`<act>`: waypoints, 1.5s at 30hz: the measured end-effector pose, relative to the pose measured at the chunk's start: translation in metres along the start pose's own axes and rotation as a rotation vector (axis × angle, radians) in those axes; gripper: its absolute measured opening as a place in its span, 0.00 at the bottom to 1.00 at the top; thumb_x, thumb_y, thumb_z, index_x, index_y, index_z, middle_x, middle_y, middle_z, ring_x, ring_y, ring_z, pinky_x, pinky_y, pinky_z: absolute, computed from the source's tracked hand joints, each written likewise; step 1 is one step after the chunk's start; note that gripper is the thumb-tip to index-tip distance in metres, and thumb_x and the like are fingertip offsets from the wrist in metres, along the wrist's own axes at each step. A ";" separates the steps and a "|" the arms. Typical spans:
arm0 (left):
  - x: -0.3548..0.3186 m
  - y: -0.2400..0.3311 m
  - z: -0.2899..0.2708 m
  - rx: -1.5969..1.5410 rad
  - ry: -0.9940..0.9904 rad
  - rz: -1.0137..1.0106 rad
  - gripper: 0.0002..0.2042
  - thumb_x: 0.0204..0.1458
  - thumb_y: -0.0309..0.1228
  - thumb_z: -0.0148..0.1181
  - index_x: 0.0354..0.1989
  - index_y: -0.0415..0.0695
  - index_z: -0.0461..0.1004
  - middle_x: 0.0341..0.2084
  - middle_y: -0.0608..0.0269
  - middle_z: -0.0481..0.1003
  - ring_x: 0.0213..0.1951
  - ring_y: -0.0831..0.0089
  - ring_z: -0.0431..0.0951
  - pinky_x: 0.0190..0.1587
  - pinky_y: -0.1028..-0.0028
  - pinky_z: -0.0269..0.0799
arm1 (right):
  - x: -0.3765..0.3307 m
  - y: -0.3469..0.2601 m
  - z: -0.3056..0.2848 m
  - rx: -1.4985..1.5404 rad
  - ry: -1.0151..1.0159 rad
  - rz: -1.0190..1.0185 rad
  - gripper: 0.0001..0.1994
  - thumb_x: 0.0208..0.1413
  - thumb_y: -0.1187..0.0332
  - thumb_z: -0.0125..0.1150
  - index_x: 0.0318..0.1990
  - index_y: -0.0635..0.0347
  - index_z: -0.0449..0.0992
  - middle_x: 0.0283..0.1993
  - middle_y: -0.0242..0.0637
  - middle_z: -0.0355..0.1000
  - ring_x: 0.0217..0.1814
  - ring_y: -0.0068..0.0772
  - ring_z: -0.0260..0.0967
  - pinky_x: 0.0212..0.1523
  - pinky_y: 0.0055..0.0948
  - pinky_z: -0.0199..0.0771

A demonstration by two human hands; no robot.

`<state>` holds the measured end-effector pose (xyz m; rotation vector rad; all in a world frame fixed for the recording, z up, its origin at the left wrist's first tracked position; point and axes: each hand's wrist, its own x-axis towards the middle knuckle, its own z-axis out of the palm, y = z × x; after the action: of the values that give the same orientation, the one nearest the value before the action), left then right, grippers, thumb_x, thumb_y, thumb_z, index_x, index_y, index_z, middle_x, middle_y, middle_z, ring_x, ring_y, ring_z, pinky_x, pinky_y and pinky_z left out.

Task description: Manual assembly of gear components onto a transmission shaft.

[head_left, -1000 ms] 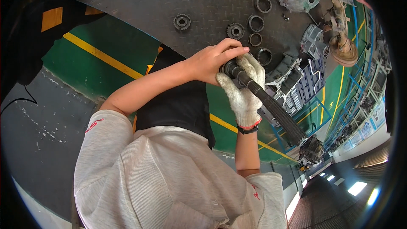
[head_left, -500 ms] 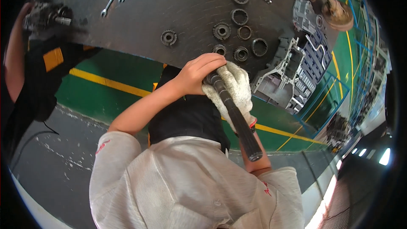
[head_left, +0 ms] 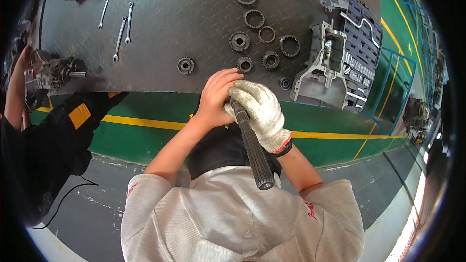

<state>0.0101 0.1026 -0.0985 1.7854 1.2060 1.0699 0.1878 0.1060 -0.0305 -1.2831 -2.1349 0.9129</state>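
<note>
A long dark splined shaft point(head_left: 255, 153) slants in front of my chest, its near end pointing down toward my shirt. My right hand point(head_left: 259, 111), in a white knitted glove with a red-edged cuff, wraps around its upper part. Bare, my left hand point(head_left: 213, 98) closes about the far end of the shaft, its fingers against the glove. What lies under both palms is hidden. Just beyond the hands, on the dark metal table point(head_left: 160, 63), lie a small gear point(head_left: 244, 64), a thicker gear point(head_left: 270, 60) and a wider toothed gear point(head_left: 239, 41).
Toothed rings point(head_left: 254, 19) lie farther back, and a lone gear point(head_left: 185, 65) sits left. An open gearbox housing point(head_left: 320, 63) stands at right beside a socket tool case point(head_left: 361, 48). Several wrenches point(head_left: 120, 39) lie at left. A co-worker's arm point(head_left: 17, 87) reaches toward a gear assembly point(head_left: 56, 73).
The view has shifted, showing more of the table's left side. The shaft's near end has swung left in the picture. Both hands keep their hold on it.
</note>
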 end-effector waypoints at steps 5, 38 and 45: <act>0.002 0.009 0.002 0.029 -0.020 -0.041 0.25 0.37 0.32 0.77 0.47 0.37 0.82 0.54 0.51 0.83 0.63 0.45 0.79 0.68 0.44 0.70 | -0.001 -0.008 -0.004 0.017 0.032 0.083 0.22 0.51 0.72 0.75 0.56 0.58 0.82 0.58 0.47 0.80 0.57 0.56 0.80 0.58 0.48 0.81; -0.011 -0.004 0.013 0.012 0.168 -0.060 0.21 0.42 0.33 0.77 0.45 0.37 0.81 0.47 0.45 0.83 0.46 0.53 0.84 0.52 0.59 0.81 | -0.070 0.122 0.076 -0.206 0.040 0.709 0.33 0.56 0.57 0.74 0.69 0.56 0.74 0.77 0.53 0.63 0.74 0.62 0.65 0.71 0.53 0.72; -0.006 -0.004 0.013 0.011 0.149 -0.058 0.21 0.42 0.33 0.77 0.45 0.37 0.81 0.48 0.45 0.83 0.46 0.53 0.84 0.52 0.59 0.80 | -0.048 0.133 0.056 -0.359 0.238 0.550 0.36 0.55 0.61 0.74 0.71 0.57 0.71 0.77 0.53 0.63 0.78 0.62 0.59 0.76 0.51 0.66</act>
<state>0.0190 0.0972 -0.1087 1.6928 1.3470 1.1810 0.2465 0.0919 -0.1699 -2.1103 -1.8368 0.5380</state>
